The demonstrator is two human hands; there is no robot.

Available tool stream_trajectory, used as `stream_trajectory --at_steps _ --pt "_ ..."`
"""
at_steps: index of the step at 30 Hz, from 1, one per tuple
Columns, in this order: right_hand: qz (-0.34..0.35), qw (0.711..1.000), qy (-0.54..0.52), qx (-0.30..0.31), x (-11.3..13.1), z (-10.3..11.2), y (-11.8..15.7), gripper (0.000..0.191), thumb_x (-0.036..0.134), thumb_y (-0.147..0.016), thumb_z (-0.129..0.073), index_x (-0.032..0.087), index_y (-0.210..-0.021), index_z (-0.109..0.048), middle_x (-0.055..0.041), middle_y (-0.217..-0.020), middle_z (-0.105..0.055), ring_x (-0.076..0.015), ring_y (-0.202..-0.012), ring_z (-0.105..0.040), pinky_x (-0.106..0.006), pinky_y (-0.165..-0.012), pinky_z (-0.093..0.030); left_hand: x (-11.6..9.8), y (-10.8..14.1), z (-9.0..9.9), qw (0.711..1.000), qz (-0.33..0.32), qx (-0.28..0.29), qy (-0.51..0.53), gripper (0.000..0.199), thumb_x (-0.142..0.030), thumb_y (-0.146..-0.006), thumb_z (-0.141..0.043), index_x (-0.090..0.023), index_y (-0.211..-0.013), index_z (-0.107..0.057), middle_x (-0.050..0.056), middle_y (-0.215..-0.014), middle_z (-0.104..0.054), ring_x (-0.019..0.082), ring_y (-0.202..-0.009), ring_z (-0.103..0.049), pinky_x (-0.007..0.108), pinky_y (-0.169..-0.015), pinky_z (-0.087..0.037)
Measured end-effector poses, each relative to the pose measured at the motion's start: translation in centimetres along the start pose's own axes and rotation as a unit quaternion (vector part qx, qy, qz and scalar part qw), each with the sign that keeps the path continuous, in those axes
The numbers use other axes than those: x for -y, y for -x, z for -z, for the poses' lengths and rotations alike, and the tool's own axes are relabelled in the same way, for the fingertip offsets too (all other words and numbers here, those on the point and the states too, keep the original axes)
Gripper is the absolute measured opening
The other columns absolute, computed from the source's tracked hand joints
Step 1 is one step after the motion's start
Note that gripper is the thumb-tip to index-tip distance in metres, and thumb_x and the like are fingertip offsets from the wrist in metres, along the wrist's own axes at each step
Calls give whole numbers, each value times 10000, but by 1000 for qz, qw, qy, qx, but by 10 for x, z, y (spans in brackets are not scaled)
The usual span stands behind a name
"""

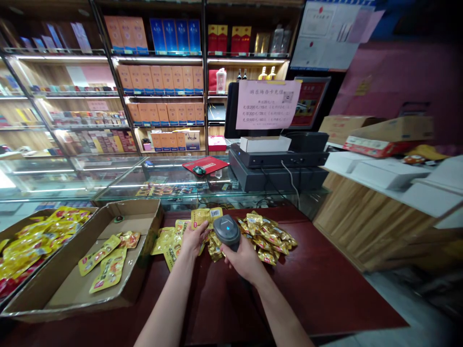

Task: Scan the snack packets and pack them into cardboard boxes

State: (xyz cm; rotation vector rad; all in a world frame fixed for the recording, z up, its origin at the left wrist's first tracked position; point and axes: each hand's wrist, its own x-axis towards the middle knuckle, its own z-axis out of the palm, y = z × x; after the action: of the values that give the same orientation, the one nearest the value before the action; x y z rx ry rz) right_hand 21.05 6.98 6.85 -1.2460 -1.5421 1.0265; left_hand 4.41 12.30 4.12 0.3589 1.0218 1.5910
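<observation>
My left hand (194,238) is closed on a yellow snack packet (201,217), whose barcode label faces up at its right end. In my right hand (243,259) is a dark grey barcode scanner (226,229) with a small blue light, its head close beside the packet. Several yellow packets (164,241) lie left of and partly under my left hand. To the right of the scanner spreads a pile of gold packets (269,236) on the dark red table (289,299). Part of that pile is hidden behind the scanner.
A shallow cardboard box (65,294) with a few packets stands at left, beside a box full of yellow packets (43,231). Behind the table are a glass display counter (173,193), a red mouse pad (213,165) and a dark cash drawer (278,176) with hanging cables.
</observation>
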Motion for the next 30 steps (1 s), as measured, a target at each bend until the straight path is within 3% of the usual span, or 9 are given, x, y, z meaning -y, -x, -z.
stream_trajectory --at_steps 12,24,30 --pt "-9 1000 0 18 2 2 0 93 301 -799 -642 217 -813 -603 24 -537 -640 -182 -461 -644 -277 -487 -507 -2 4 -6 1000 -8 -20 7 303 18 -726 -756 -167 -901 -592 -4 -781 -723 102 -600 -701 183 -572 -578" --pt "4 1000 -9 -9 0 1 0 134 321 -765 -702 224 -839 -645 10 -553 -667 -196 -498 -654 -292 -514 -520 -2 3 -2 1000 0 5 14 293 -42 -719 -809 -168 -910 -628 35 -870 -758 126 -692 -728 207 -638 -589" --pt "-9 1000 -24 -3 1 2 0 168 338 -751 -717 221 -853 -652 15 -532 -659 -190 -465 -631 -286 -479 -498 -16 11 4 1000 -28 1 -10 345 -114 -649 -879 -157 -893 -639 48 -857 -759 142 -689 -725 240 -665 -595"
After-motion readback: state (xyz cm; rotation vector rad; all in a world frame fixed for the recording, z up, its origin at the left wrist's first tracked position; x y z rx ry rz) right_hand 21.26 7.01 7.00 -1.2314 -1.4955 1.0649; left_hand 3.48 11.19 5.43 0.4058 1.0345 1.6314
